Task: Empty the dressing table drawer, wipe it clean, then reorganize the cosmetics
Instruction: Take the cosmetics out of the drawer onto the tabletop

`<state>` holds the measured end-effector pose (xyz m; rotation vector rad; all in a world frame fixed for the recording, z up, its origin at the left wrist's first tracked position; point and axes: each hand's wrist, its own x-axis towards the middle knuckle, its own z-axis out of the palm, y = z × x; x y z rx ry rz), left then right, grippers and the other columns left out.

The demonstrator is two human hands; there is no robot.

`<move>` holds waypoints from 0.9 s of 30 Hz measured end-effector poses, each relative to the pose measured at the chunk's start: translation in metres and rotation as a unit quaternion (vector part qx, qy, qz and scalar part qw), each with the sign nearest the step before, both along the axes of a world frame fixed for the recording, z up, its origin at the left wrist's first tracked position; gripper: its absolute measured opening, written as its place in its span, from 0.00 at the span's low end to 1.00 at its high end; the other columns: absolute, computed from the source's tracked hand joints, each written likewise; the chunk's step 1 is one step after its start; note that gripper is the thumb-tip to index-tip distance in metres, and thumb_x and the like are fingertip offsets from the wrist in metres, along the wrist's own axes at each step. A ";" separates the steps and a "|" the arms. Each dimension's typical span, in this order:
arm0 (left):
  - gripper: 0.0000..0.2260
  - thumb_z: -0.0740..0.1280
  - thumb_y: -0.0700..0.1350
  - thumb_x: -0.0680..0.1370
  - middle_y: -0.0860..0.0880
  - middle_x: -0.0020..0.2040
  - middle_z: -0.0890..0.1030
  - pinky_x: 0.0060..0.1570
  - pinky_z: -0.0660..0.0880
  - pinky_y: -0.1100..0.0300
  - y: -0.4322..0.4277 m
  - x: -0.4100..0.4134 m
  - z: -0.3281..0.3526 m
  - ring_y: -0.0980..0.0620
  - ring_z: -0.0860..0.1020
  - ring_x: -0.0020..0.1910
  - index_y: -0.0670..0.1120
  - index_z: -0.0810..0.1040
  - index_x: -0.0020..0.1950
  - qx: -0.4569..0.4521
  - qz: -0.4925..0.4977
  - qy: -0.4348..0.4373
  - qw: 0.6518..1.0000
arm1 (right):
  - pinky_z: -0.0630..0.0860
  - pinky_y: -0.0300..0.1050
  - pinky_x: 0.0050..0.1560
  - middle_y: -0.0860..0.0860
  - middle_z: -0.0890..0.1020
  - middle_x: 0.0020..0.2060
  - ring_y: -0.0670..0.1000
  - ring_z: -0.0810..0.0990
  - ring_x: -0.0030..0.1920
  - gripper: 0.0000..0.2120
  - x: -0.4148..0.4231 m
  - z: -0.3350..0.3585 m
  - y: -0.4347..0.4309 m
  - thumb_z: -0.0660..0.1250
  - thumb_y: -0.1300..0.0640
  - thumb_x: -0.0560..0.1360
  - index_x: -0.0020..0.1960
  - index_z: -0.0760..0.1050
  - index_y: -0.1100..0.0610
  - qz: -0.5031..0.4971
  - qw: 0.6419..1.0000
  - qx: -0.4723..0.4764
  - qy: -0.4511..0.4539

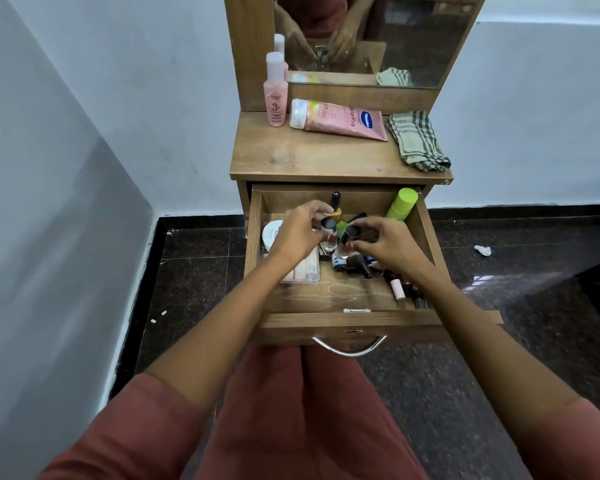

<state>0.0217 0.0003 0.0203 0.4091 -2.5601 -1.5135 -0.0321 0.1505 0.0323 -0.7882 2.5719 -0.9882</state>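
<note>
Matt wood drawer, shiny metal handle; woven checked cloth.

Pale bluish-white walls met in a corner at the left; a dark speckled stone floor lay below; a wooden desk with a mirror stood against the wall.

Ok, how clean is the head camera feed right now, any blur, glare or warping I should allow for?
Head view: wide-angle bowing bends the walls and the brown wooden open drawer; the left hand and right hand, each pinching a small dark-capped item, look slightly soft; the polished dark stone floor shows a pale reflection; the mirror is dim, with no harsh shadows.
</note>
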 end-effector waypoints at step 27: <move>0.10 0.69 0.31 0.70 0.44 0.46 0.82 0.38 0.73 0.74 -0.027 -0.170 0.035 0.57 0.76 0.40 0.38 0.78 0.50 -0.005 0.078 0.140 0.987 | 0.69 0.25 0.41 0.59 0.81 0.53 0.48 0.77 0.47 0.17 -0.148 0.033 -0.060 0.68 0.65 0.71 0.60 0.75 0.64 -0.117 0.977 -0.102 0.144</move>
